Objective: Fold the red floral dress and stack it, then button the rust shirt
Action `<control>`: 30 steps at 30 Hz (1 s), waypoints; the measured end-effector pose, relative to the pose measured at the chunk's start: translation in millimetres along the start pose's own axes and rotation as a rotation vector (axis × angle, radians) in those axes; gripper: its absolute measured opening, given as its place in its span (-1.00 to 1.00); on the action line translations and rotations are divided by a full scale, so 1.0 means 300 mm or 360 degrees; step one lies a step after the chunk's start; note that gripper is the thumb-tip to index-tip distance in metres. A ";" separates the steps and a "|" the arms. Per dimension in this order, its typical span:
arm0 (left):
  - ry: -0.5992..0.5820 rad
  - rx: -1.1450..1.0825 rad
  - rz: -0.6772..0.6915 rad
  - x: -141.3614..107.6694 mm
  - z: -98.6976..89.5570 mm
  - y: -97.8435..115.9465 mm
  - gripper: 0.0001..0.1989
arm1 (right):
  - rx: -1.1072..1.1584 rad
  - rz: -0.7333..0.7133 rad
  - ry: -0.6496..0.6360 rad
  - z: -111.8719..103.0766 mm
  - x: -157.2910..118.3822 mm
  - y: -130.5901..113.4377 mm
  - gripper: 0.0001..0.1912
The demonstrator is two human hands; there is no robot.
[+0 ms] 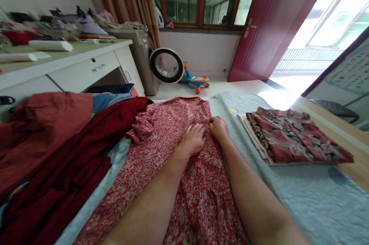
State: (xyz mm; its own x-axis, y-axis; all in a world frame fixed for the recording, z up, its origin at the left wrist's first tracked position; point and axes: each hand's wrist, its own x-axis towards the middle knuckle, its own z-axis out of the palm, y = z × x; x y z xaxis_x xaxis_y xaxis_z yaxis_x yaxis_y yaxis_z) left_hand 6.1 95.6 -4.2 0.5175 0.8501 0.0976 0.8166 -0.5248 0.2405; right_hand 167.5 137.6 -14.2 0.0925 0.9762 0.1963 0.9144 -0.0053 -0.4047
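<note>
A red dress (161,149) with a small white floral print lies spread lengthwise in front of me, its neck end pointing away. One short sleeve sticks out on its left side; the right side is folded inward near my hands. My left hand (193,141) rests flat on the upper part of the dress, fingers stretched out. At the dress's upper right edge, my right hand (220,129) is closed with its fingers curled on the fabric.
A folded floral garment pile (296,135) lies at right on the pale blue cover (323,195). Dark red clothes (69,164) and a rust-coloured garment (60,114) are heaped at left. Beyond stand a cluttered desk (83,66), a washing machine with its round door open (166,65) and a toy (193,78).
</note>
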 end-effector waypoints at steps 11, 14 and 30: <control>-0.0059 -0.0015 0.0045 -0.002 0.008 0.010 -0.43 | -0.0126 -0.0050 -0.0095 0.002 0.016 0.032 -0.58; -0.0067 -0.0026 0.0062 -0.003 0.008 0.011 -0.44 | -0.0175 -0.0013 -0.0144 -0.007 0.064 0.018 -0.59; -0.0076 -0.0047 0.0062 -0.015 -0.011 0.015 -0.47 | 0.0011 0.0185 -0.0014 0.018 0.371 -0.038 -0.59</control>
State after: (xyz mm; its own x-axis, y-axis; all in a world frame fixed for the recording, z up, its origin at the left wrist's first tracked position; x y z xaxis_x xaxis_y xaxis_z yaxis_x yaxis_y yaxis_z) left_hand 6.7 89.5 -0.2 0.5611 0.8255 0.0617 0.7879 -0.5554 0.2658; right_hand 165.4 247.4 7.4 0.1945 0.9709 0.1398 0.8950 -0.1174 -0.4303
